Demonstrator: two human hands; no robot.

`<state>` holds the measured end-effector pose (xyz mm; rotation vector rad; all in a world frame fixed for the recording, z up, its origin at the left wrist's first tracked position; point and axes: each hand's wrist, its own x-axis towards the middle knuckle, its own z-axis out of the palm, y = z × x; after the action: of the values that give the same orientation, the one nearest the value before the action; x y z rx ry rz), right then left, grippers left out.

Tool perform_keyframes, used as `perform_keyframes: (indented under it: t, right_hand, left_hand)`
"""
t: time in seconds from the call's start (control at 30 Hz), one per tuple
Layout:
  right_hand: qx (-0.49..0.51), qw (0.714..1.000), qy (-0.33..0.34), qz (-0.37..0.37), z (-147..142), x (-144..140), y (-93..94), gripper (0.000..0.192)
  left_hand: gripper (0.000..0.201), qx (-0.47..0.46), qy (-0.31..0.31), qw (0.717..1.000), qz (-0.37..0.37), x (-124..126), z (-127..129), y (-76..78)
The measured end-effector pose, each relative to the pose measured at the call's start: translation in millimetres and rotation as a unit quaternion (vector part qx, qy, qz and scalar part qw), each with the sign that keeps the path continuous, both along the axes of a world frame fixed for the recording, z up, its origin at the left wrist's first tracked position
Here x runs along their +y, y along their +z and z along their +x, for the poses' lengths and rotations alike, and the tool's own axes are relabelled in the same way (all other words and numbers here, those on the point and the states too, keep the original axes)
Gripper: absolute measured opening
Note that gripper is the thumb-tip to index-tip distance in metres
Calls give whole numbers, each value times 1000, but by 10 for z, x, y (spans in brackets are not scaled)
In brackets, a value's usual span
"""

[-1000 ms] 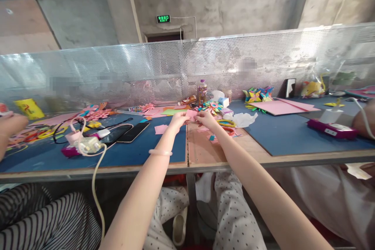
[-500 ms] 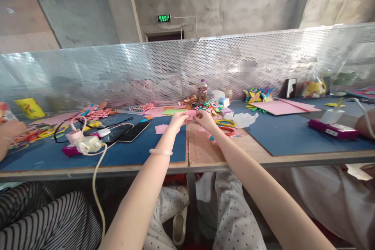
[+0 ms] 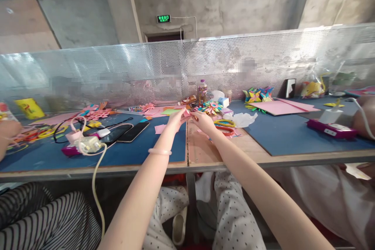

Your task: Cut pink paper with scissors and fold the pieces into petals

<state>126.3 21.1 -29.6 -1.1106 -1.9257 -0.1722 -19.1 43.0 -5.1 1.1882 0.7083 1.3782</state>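
Note:
Between my fingertips, above the seam of the table, is a small piece of pink paper (image 3: 186, 113). My left hand (image 3: 176, 120) pinches it from the left, and a pale bangle circles that wrist. From the other side my right hand (image 3: 202, 120) has its fingers closed at the paper's edge. The paper looks bent or folded, though my fingers hide most of it. Small pink sheets (image 3: 160, 129) lie on the blue mat left of my hands. To the right of my right hand rest scissors with yellow handles (image 3: 225, 122) and another orange-handled pair (image 3: 225, 130).
Behind my hands stand a drink bottle (image 3: 202, 92) and a colourful paper flower (image 3: 212, 108). Two phones (image 3: 133, 132) and a power strip with chargers (image 3: 88, 144) lie left. Pink card sheets (image 3: 281, 107) lie right. A perforated metal screen (image 3: 140, 70) borders the table; people sit at both sides.
The pink paper lay flatter and more visible before; now it is bent between my fingers. My hands have drawn slightly closer together, the right one shifting left.

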Motion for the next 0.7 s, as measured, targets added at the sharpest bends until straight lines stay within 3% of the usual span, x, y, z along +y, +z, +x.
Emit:
perform_keyframes:
  t: [0.13,0.23,0.4,0.57,0.7]
  right_hand:
    - [11,1000,3,-13,-14,11,-11,34]
    - [73,996,25,-40,-12,39,7,29]
    - [199,972,74,-105,50,81,46,22]
    - [250,944,144,-162,93,102,33,21]
    - [283,926,159,-195,102,107,32,24]
  left_hand:
    - [20,5,-25,1000,4,-12,-6,-14]
    - [17,22,-34,999,23,-75,-7,-13]
    - [13,64,-34,997,37,-162,6,17]
    - [17,98,-48,992,60,-139,0,13]
    - [21,118,-36,990,70,-142,22,18]
